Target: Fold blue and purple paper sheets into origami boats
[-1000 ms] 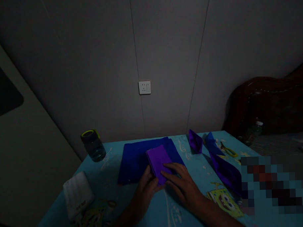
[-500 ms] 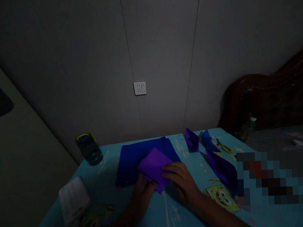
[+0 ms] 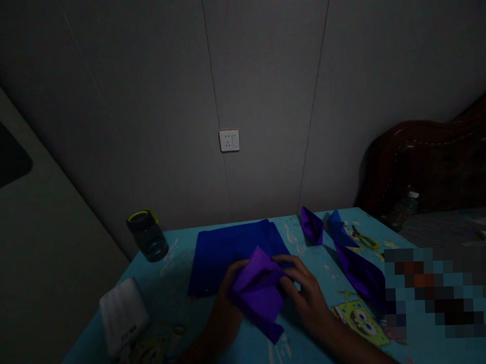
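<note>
Left hand (image 3: 225,304) and right hand (image 3: 306,291), both curled partway closed, grip opposite sides of the folded purple paper (image 3: 258,295), held over the counter (image 3: 175,290) near the blue sheets (image 3: 229,249).

"What's underneath it all?"

"A table (image 3: 175,288), its turquoise cloth (image 3: 326,269) printed with cartoon figures (image 3: 361,320)."

"And on it?"

"Dark blue sheets (image 3: 225,251), flat, mid-table — to their left, a tumbler (image 3: 148,237) with a yellow-green rim, and a white block (image 3: 124,316)."

"Right side?"

"All folded — a small purple shape (image 3: 312,227), a blue shape (image 3: 340,231) just beside it, a longer purple shape (image 3: 360,276) nearer."
</note>
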Demonstrator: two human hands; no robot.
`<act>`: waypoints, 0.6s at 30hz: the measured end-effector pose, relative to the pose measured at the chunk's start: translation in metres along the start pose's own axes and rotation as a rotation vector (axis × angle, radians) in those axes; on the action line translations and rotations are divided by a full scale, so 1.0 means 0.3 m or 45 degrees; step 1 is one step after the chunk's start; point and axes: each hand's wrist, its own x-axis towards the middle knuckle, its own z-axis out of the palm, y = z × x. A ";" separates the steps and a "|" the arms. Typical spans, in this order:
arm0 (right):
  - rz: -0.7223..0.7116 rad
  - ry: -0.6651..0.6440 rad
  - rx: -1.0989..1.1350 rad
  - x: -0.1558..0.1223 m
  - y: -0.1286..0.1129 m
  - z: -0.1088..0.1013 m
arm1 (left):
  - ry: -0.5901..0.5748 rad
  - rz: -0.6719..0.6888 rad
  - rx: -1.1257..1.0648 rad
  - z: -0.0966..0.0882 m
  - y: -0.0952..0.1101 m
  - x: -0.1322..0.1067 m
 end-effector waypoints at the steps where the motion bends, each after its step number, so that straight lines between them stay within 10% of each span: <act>1: 0.025 -0.007 0.006 -0.002 0.003 0.000 | 0.016 0.009 0.006 0.006 0.005 0.000; 10: -0.312 -0.451 -0.245 -0.010 0.010 -0.015 | 0.111 0.012 -0.279 -0.009 -0.023 0.030; 18: -0.232 -0.454 -0.300 -0.015 0.047 -0.009 | 0.075 -0.121 -0.252 0.008 0.008 0.016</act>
